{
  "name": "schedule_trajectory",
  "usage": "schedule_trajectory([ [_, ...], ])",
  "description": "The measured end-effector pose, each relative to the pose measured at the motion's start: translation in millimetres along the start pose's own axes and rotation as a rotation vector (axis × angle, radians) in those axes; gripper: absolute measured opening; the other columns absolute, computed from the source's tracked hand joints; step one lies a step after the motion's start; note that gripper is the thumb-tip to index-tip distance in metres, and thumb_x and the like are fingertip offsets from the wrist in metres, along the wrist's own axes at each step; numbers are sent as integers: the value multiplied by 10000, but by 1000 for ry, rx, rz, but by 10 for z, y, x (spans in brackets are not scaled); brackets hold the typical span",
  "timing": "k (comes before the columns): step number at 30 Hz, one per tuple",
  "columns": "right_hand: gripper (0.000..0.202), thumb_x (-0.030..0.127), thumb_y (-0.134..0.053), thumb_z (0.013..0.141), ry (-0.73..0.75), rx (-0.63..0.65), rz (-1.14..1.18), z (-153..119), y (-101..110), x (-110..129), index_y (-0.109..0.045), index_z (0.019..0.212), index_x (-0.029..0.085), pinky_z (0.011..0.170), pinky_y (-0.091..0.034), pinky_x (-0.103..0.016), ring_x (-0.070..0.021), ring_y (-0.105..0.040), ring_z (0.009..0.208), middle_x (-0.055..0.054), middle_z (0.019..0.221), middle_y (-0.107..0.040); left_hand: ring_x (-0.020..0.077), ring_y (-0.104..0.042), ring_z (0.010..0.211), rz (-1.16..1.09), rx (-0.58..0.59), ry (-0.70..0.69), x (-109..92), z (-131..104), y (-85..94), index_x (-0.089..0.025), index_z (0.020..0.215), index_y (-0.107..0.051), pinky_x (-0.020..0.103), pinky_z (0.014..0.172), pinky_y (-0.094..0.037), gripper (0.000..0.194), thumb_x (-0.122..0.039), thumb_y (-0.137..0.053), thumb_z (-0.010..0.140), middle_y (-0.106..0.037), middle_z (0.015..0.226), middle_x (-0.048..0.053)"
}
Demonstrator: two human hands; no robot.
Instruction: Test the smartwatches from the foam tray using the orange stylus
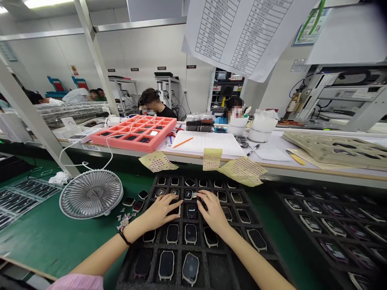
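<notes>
A black foam tray with square compartments holds several smartwatch bodies without straps. My left hand lies over its left middle part, palm down, with the fingers stretched and spread. My right hand is opposite, its fingers apart and bent, the fingertips beside a smartwatch with a lit dial. Whether they touch that watch I cannot tell. Between the hands sits another smartwatch with white text on its dark screen. Left of the lit one, two more smartwatches show glowing screens, one partly behind my left fingers.
A grey round fan stands left of the tray, near loose watches and small scraps. Another watch tray is at the right. The shelf ahead carries a pink foam tray, papers and white tubs. Co-workers sit beyond.
</notes>
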State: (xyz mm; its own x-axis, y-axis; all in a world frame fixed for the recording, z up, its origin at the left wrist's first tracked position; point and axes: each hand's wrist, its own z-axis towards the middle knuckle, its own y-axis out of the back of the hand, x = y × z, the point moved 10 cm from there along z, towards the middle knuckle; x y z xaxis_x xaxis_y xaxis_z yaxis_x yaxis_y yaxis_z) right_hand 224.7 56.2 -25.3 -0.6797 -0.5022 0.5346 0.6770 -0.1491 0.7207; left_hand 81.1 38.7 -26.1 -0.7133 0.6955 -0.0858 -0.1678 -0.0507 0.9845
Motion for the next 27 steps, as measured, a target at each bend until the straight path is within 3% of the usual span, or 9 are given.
schedule_trajectory([
  [3, 392, 333, -385, 917, 28, 145, 8, -21, -171, 23, -463, 1286, 226, 1102, -181, -499, -235, -351, 1298, -86, 1366, -454, 255, -376, 1268, 42, 0, -9, -40, -25, -24, -319, 1332, -393, 439, 999, -336, 420, -344, -433, 915, -465, 1341, 81],
  [7, 508, 412, -392, 910, 15, 345, -6, -172, -332, 164, -360, 1374, 207, 1119, -158, -486, -240, -217, 1368, -98, 1470, -304, 261, -430, 1227, 92, -53, 18, -18, -33, 26, -336, 1265, -476, 453, 987, -342, 373, -292, -483, 894, -515, 1292, 67],
  [12, 554, 398, -481, 882, 98, 471, 67, -644, -278, 589, -304, 1396, 293, 1116, -164, -509, -271, -187, 1371, -50, 1492, -236, 232, -465, 1198, 32, -44, -14, 22, -26, 38, -353, 1269, -474, 397, 969, -365, 374, -301, -474, 899, -532, 1280, 49],
  [17, 561, 417, -441, 896, 76, 527, 96, -1090, -253, 664, -241, 1412, 328, 1095, -218, -533, -308, -186, 1364, -16, 1498, -178, 259, -438, 1222, 91, 3, -20, -76, 49, 10, -262, 1206, -550, 416, 971, -345, 317, -267, -454, 904, -550, 1266, 76],
  [20, 568, 422, -439, 895, 21, 486, 99, -1164, -214, 627, -229, 1415, 334, 1095, -237, -513, -312, -182, 1365, -1, 1500, -168, 300, -455, 1190, 190, 1, -28, -317, 203, 63, -157, 1059, -623, 451, 954, -332, 235, -209, -487, 875, -550, 1250, 145],
  [22, 564, 417, -456, 890, 6, 452, 114, -1161, -171, 638, -240, 1407, 359, 1099, -242, -493, -305, -213, 1359, 19, 1494, -197, 299, -461, 1170, 185, -27, -88, -595, 361, 137, -156, 963, -636, 436, 942, -333, 174, -227, -520, 855, -555, 1227, 140],
  [24, 561, 411, -471, 885, -7, 426, 127, -1144, -128, 651, -252, 1400, 375, 1101, -250, -475, -296, -251, 1350, 30, 1486, -232, 278, -502, 1104, 138, -48, -174, -911, 551, 187, -170, 986, -607, 396, 884, -374, 169, -225, -528, 846, -582, 1163, 120],
  [27, 573, 409, -506, 864, -10, 410, 127, -1125, -90, 667, -293, 1393, 354, 1099, -258, -464, -296, -274, 1342, 21, 1475, -271, 235, -557, 990, 34, -5, -329, -1345, 863, 108, -179, 1034, -570, 348, 815, -420, 200, -229, -534, 844, -613, 1071, 85],
])
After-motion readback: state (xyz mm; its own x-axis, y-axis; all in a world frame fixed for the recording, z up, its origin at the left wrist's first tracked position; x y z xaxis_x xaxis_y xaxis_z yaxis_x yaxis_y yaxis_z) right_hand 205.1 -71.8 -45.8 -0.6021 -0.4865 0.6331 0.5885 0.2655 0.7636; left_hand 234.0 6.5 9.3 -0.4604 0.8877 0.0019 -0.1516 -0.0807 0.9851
